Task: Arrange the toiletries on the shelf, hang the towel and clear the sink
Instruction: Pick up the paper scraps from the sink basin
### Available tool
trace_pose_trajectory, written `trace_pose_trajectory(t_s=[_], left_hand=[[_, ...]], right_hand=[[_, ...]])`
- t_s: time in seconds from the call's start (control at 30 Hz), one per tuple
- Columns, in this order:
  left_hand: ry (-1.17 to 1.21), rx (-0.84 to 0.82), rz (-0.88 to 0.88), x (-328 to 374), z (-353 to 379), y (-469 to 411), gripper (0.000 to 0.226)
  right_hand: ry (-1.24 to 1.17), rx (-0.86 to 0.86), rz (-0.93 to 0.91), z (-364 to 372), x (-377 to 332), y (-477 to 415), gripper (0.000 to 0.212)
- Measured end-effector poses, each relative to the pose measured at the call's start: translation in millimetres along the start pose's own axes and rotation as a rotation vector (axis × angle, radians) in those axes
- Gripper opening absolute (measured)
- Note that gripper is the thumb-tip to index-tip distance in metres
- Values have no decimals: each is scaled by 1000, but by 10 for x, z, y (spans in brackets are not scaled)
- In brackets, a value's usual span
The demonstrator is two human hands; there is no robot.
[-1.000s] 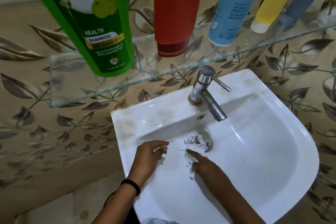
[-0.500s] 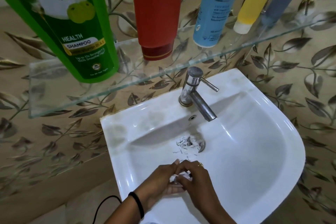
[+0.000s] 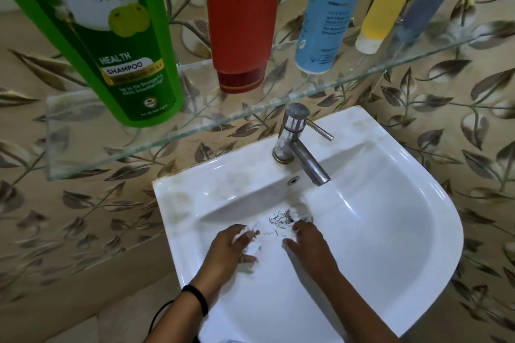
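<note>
Both forearms reach forward and down, bare to the elbow. The left hand (image 3: 228, 248) is half curled, palm turned inward, its fingers (image 3: 246, 234) bent around small white scraps. The right hand (image 3: 309, 242) lies palm down just beside it, fingers (image 3: 299, 227) spread and extended forward, thumb angled toward the left hand.

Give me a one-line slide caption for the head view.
Both hands, left hand and right hand, gather white paper scraps near the sink drain; five bottles stand on the glass shelf.
</note>
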State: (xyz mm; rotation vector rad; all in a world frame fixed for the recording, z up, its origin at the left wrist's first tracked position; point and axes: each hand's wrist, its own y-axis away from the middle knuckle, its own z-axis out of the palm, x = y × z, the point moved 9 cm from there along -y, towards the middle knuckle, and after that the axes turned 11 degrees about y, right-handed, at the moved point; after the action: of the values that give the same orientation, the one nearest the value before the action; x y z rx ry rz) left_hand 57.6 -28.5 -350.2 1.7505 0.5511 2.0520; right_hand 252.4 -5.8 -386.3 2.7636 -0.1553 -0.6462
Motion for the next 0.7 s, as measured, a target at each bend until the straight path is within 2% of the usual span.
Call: trace_pose_trajectory(t_s=[0.03, 0.1, 0.23, 0.33, 0.43, 0.53, 0.6, 0.67, 0.7], left_hand=[[29, 4, 8, 33, -30, -2, 22], [84, 2, 12, 73, -78, 16, 21], [135, 12, 33, 112, -116, 46, 25], [171, 23, 48, 133, -118, 45, 26], [186, 20, 49, 124, -115, 39, 26], [182, 14, 44, 101, -105, 36, 27], [181, 17, 38, 83, -109, 25, 27], [182, 16, 31, 70, -115, 11, 28], [182, 14, 29, 65, -118, 1, 28]], right_hand=[[65, -28, -15, 104, -27, -31, 36], [141, -5, -55, 178, -110, -48, 28], [73, -14, -147, 149, -173, -11, 9], [129, 10, -421, 72, -488, 24, 1], [357, 94, -623, 100, -809, 34, 16], [533, 150, -590, 83, -906, -49, 28], [569, 151, -603, 101, -893, -63, 19], [443, 55, -589, 152, -822, -10, 12], [320, 49, -542, 131, -751, 14, 17]])
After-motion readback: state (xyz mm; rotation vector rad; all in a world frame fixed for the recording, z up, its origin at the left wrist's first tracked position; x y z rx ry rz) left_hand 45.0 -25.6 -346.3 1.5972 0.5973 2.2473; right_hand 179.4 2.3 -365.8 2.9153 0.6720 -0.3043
